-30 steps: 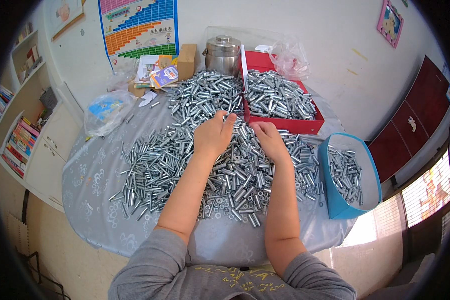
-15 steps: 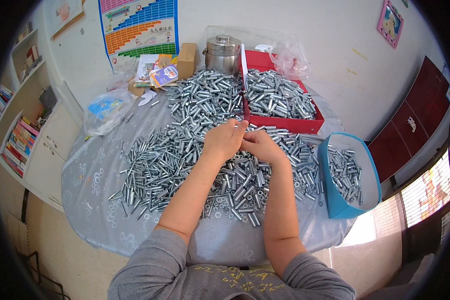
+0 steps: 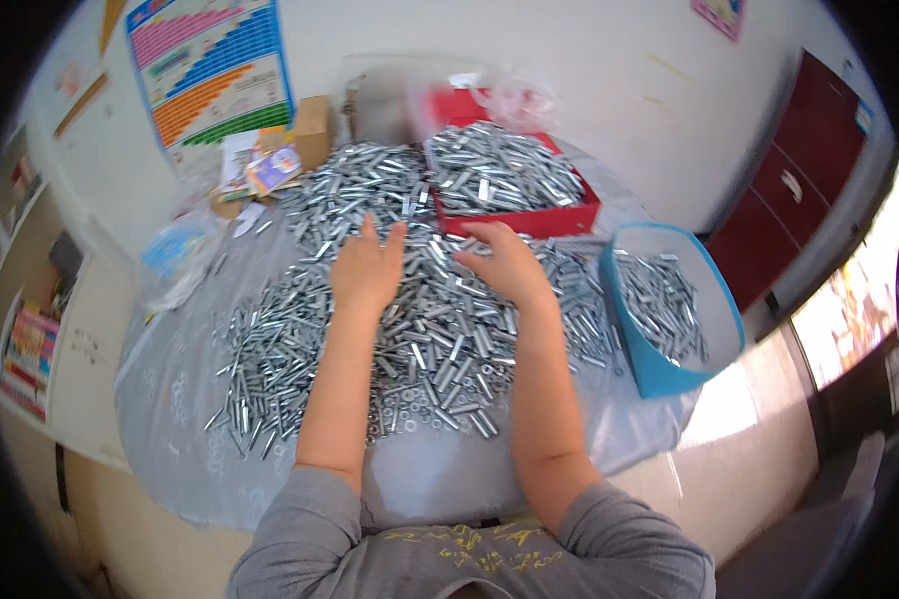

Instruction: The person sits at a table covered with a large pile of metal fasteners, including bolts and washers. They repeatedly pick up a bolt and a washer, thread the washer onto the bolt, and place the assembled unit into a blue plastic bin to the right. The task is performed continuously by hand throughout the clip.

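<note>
A wide heap of silvery metal bolts and sleeves [image 3: 280,339] covers the middle of the table, with loose washers [image 3: 407,411] along its near edge. Over the heap's middle is my left hand [image 3: 367,272], open, its thumb and fingers apart and pointing away from me. My right hand [image 3: 509,266] hovers to its right, just in front of the red box [image 3: 529,224], also open with thumb and fingers spread. I see nothing held in either hand. The red box is piled with similar metal pieces, and another mound [image 3: 355,180] rises to its left.
A blue fabric bin [image 3: 669,379] partly filled with metal pieces stands at the right. A clear plastic bag [image 3: 180,255] lies at the left. Behind are booklets [image 3: 270,170], a small cardboard box [image 3: 312,135] and a blurred metal pot [image 3: 385,110]. Grey cloth [image 3: 190,469] covers the table.
My hands were together over the heap, fingers meeting; now they are apart, the left one further left, and both opened. The whole view has shifted and blurred somewhat.
</note>
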Available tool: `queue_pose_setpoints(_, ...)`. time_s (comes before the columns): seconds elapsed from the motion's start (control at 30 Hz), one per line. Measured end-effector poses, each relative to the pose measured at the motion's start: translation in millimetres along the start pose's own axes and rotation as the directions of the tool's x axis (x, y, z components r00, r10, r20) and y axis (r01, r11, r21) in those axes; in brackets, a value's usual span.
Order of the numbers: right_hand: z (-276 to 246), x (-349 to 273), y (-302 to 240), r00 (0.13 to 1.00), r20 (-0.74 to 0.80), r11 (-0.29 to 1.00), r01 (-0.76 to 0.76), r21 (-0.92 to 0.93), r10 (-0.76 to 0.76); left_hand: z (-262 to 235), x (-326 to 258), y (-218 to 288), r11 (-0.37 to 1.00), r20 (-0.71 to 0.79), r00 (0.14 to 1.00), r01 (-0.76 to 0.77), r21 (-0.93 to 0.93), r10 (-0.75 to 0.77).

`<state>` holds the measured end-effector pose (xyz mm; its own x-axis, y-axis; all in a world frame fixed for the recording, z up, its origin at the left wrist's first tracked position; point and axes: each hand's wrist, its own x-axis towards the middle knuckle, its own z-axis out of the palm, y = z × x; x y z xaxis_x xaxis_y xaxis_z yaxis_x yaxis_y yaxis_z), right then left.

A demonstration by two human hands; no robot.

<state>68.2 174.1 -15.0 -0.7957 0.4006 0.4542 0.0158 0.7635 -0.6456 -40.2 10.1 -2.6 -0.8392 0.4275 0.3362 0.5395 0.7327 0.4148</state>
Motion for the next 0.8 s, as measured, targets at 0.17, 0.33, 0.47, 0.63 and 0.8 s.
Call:
queue_pose_setpoints(0.17, -45.0, -11.4, 12.9, 0.999, -0.042, 0.999, 0.007, -0.051, -0.009, -1.3, -1.1, 8.4, 0.999, 0.047, 0.999, 0.012, -0.03, -0.011)
queue_pose_setpoints(0.33, -137.4, -15.6, 69.6, 0.941, -0.049, 0.841, -0.323, -0.434, 0.336, -3.7, -10.0, 12.4, 0.98, 0.009, 0.996, -0.08, -0.184, 0.084)
queue_pose_setpoints(0.47, -185.7, -29.5, 178.6, 0.859, -0.052, 0.631, -0.414, -0.656, 0.509, 4.0, -11.9, 21.5, 0.958, 0.0, 0.987, -0.157, -0.24, 0.161)
queue_pose_setpoints(0.63, -178.1, -38.9, 210.1, 0.811, 0.095, 0.741, -0.471, -0.478, 0.577, 0.3, -14.8, 21.8, 0.947, -0.043, 0.984, -0.18, -0.267, 0.175)
queue_pose_setpoints(0.8, -165.1, -29.4, 198.5, 0.759, 0.065, 0.61, -0.465, -0.642, 0.647, -6.9, -14.1, 22.7, 0.944, -0.037, 0.986, -0.168, -0.285, 0.165)
